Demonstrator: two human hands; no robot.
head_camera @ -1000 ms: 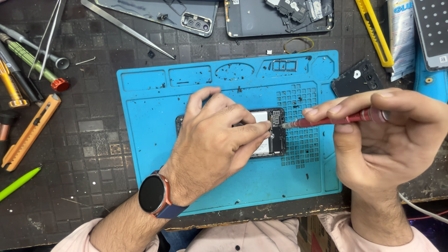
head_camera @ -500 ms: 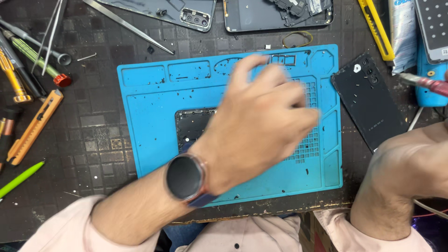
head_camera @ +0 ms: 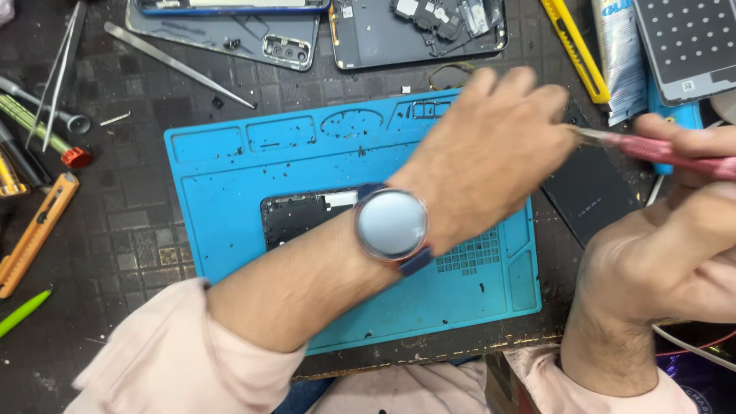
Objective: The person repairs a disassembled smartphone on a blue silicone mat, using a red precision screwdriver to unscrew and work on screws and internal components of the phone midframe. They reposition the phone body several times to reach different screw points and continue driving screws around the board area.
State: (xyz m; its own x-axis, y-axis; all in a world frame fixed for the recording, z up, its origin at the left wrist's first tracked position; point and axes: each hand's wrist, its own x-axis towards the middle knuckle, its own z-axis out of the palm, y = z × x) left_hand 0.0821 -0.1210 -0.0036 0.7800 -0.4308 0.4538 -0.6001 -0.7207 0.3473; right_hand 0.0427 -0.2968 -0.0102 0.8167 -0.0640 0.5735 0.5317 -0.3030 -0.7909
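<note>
Screwdriver: the red screwdriver (head_camera: pixel 675 153) lies nearly level, its long axis left to right, metal tip pointing left toward the mat's top right corner.
Screwdriver look: slim red handle, short silvery shaft, blurred; the handle runs off the right edge.
Right hand: the right hand (head_camera: pixel 675 245) pinches the screwdriver handle between thumb and fingers, right of the mat.
Left hand: the left hand (head_camera: pixel 491 161) reaches across the mat's upper right part, fingers loosely together and holding nothing, fingertips just beside the screwdriver tip; whether they touch is unclear.
Watch: a round watch (head_camera: pixel 391 224) sits on the left wrist, over the mat's middle.
Phone: a dark opened phone (head_camera: pixel 295 215) lies on the mat, its long axis left to right, its right part hidden by the left wrist.
Mat: the blue mat (head_camera: pixel 230 199) is speckled with dark bits.
Back cover: a black back cover (head_camera: pixel 590 192) lies just right of the mat, under the screwdriver.
Tweezers: metal tweezers (head_camera: pixel 180 65) lie above the mat's left corner.
Knife: an orange utility knife (head_camera: pixel 34 234) lies well left of the mat.
</note>
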